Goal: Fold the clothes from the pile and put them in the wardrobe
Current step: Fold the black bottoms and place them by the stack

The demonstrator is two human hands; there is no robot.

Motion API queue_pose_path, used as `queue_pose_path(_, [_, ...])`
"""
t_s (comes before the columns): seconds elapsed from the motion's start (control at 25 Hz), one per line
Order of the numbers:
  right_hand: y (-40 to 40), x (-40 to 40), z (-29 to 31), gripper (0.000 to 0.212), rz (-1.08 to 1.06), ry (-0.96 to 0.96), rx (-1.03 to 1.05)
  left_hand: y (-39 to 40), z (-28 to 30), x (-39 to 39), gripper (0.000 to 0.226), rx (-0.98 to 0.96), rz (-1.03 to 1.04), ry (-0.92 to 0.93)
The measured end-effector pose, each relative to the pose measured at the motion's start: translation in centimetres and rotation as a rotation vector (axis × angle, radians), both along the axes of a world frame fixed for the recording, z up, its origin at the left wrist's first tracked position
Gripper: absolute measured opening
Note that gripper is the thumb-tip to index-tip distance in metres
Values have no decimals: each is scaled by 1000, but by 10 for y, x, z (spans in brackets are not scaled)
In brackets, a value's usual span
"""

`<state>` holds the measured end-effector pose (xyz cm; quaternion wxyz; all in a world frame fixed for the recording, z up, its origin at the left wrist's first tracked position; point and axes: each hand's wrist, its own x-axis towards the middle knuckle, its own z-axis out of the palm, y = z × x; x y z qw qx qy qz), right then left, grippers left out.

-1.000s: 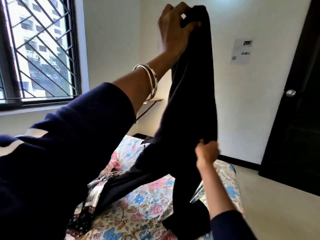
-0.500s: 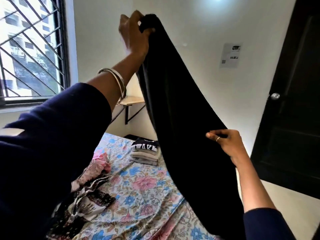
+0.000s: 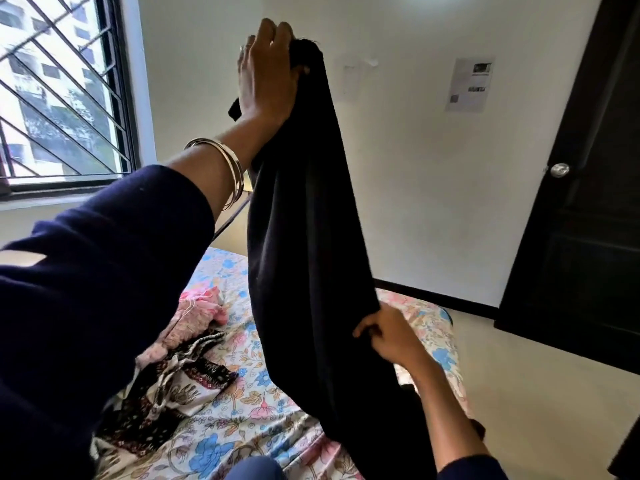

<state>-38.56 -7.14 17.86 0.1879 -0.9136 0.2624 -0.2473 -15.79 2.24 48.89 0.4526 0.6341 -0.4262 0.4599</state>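
Floral bedsheet (image 3: 221, 441) beneath white walls (image 3: 408, 174)

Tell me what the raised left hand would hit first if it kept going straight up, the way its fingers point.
Nothing, apparently: above the left hand, which grips the top of the black garment, only bare white wall shows to the frame's upper edge. The ceiling is out of view, so depth remains uncertain.

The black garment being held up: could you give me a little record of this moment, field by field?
garment: black garment, hanging long from above, lower end on the bed
left hand: left hand raised, grips the top end
right hand: right hand pinches the right edge lower down
bed: floral bedsheet
pile: pink and patterned clothes, unfolded, left of the garment
door: dark door, shut
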Motion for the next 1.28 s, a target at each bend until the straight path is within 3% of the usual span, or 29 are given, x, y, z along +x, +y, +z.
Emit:
queue_pose_path(0.08, [17,9,-12,33,141,-37,234,-2,-3,-3,32,8,-42,4])
queue_pose_path(0.16, [36,17,-23,5,279,-243,434,-4,-6,-5,30,-3,-33,34])
queue_pose_path(0.24, [45,26,-37,36,258,-366,416,-5,-7,-5,31,-2,-8,56])
queue_pose_path(0.32, [46,39,-57,70,89,-258,200,-5,-9,-5,33,-5,1,73])
queue_pose_path(0.36, [45,46,-67,77,-10,-164,98,-5,-10,-7,35,-6,4,75])
queue_pose_path(0.44, [40,51,-79,57,-99,-101,1,-3,-10,-8,37,-1,9,77])
queue_pose_path(0.56, [25,38,-67,13,-347,-452,215,6,-6,3,38,-22,33,87])
queue_pose_path(0.64, [10,16,-43,20,-662,-747,275,14,-7,18,39,-43,49,116])
queue_pose_path(0.72, [-1,-4,-19,38,-811,-868,153,18,-15,32,39,-69,73,182])
queue_pose_path(0.8, [-11,-17,-9,35,-777,-737,141,17,-27,40,37,-148,101,320])
queue_pose_path(0.92, [-18,-26,-35,23,-718,-382,261,6,-59,45,29,-151,117,554])
queue_pose_path(1.04, [-26,-33,-65,19,-740,-328,331,-9,-103,70,24,-29,127,739])
queue_pose_path(1.16, [-55,-42,-73,35,-881,-263,292,-22,-150,107,32,107,117,956])
queue_pose_path(1.28, [-103,-50,-57,34,-1066,-212,90,-51,-200,137,33,-57,-66,1206])
